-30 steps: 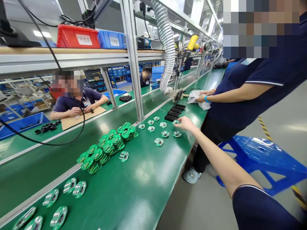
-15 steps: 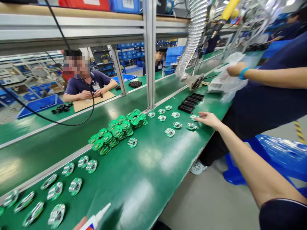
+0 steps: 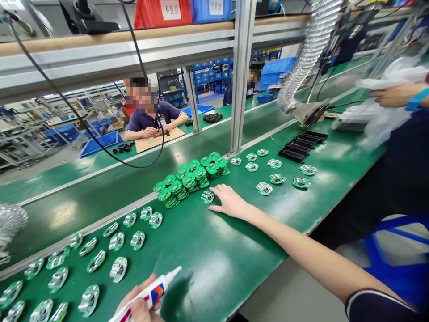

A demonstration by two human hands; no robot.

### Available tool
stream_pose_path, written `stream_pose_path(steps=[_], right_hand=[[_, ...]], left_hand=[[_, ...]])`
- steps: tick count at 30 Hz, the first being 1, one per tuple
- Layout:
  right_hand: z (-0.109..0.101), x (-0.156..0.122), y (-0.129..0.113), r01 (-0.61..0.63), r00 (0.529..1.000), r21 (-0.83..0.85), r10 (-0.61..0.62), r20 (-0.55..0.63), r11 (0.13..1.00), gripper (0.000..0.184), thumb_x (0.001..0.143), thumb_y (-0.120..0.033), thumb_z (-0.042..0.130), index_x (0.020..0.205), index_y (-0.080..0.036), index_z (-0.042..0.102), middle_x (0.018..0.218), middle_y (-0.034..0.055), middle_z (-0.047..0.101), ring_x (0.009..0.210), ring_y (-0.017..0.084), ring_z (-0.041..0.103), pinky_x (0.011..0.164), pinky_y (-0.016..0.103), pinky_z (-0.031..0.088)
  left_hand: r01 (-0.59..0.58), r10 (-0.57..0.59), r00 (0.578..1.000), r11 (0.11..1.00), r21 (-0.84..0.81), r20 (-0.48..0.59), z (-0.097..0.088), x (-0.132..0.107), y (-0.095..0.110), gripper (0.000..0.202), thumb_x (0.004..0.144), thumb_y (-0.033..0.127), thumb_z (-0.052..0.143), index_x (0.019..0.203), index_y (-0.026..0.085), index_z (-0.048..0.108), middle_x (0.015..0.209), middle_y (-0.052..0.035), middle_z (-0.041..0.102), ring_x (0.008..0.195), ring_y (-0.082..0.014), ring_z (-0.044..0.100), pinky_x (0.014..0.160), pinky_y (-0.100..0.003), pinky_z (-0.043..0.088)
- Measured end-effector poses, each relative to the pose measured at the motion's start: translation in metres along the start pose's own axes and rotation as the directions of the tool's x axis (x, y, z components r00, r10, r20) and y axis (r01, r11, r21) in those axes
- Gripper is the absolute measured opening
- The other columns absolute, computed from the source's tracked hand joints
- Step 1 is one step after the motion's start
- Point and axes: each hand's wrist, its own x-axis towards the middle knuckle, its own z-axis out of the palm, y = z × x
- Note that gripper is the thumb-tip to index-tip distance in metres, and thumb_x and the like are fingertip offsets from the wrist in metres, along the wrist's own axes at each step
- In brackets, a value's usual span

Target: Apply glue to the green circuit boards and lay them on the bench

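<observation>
While the right hand is lying nearly flat on the green belt, fingers spread and gripping nothing, its fingertips are touching the lone round board just beside the heap of boards. A sideways nudge could be toppling that heap. The left hand is clenching a glue tube, and squeezing it risks dripping on the belt.

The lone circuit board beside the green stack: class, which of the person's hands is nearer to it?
Right. The right hand rests on the belt, fingertips at the lone circuit board; the left hand holds a glue tube far off, near the bottom edge.
</observation>
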Motion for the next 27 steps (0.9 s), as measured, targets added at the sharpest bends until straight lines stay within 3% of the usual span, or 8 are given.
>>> stream_pose_path(steps=[4, 8, 13, 17, 23, 27], right_hand=[[0.008, 0.006, -0.004, -0.023, 0.999, 0.01, 0.023, 0.038, 1.0, 0.041, 0.091, -0.038, 0.084, 0.122, -0.015, 0.072, 0.11, 0.0131, 0.072, 0.107, 0.031, 0.066, 0.096, 0.044, 0.054], [0.002, -0.003, -0.018, -0.018, 0.998, 0.045, 0.014, 0.067, 0.999, 0.034, 0.092, -0.032, 0.083, 0.118, -0.012, 0.072, 0.103, 0.012, 0.072, 0.102, 0.029, 0.067, 0.094, 0.043, 0.053], [-0.003, -0.043, -0.065, 0.063, 0.985, 0.146, -0.084, 0.148, 0.987, 0.034, 0.083, -0.03, 0.089, 0.11, -0.017, 0.073, 0.098, 0.0065, 0.073, 0.094, 0.025, 0.068, 0.088, 0.038, 0.052], [-0.005, -0.079, -0.096, 0.064, 0.979, 0.212, -0.102, 0.175, 0.975, 0.035, 0.085, -0.028, 0.086, 0.116, -0.02, 0.071, 0.103, 0.0055, 0.072, 0.099, 0.025, 0.067, 0.092, 0.039, 0.051], [0.002, -0.098, -0.1, 0.029, 0.992, 0.272, -0.06, 0.109, 0.962, 0.061, 0.081, -0.035, 0.092, 0.134, -0.024, 0.065, 0.114, 0.0084, 0.071, 0.108, 0.031, 0.066, 0.096, 0.047, 0.053], [0.008, -0.096, -0.098, 0.048, 0.995, 0.289, -0.07, 0.066, 0.956, 0.052, 0.08, -0.035, 0.094, 0.125, -0.025, 0.07, 0.114, 0.007, 0.072, 0.108, 0.029, 0.067, 0.095, 0.046, 0.053]], left_hand=[[-0.05, 0.047, 0.997, 0.998, -0.049, -0.058, 0.007, -0.007, 0.006, 0.037, 0.081, 0.05, 0.087, 0.09, 0.017, 0.073, 0.072, -0.0052, 0.078, 0.054, -0.0187, 0.069, 0.042, -0.024, 0.047], [-0.017, 0.017, 1.0, 0.996, -0.085, -0.003, 0.007, -0.008, 0.012, 0.037, 0.083, 0.049, 0.086, 0.09, 0.014, 0.073, 0.074, -0.0068, 0.078, 0.059, -0.0192, 0.072, 0.044, -0.022, 0.047], [0.086, -0.082, 0.995, 0.994, -0.072, 0.057, 0.004, -0.009, 0.016, 0.04, 0.085, 0.051, 0.084, 0.095, 0.013, 0.073, 0.079, -0.0069, 0.079, 0.067, -0.0186, 0.073, 0.05, -0.022, 0.051], [0.099, -0.094, 0.992, 0.994, -0.055, 0.084, 0.004, -0.009, 0.018, 0.042, 0.087, 0.053, 0.08, 0.097, 0.013, 0.072, 0.081, -0.0085, 0.08, 0.065, -0.0179, 0.072, 0.05, -0.023, 0.049], [0.122, -0.118, 0.987, 0.992, -0.028, 0.111, 0.001, -0.009, 0.016, 0.043, 0.09, 0.055, 0.077, 0.101, 0.013, 0.073, 0.086, -0.0091, 0.081, 0.066, -0.0171, 0.071, 0.053, -0.024, 0.05], [0.145, -0.139, 0.984, 0.989, -0.04, 0.114, -0.001, -0.008, 0.011, 0.046, 0.089, 0.056, 0.079, 0.104, 0.013, 0.074, 0.088, -0.0089, 0.081, 0.068, -0.0167, 0.071, 0.055, -0.024, 0.051]])
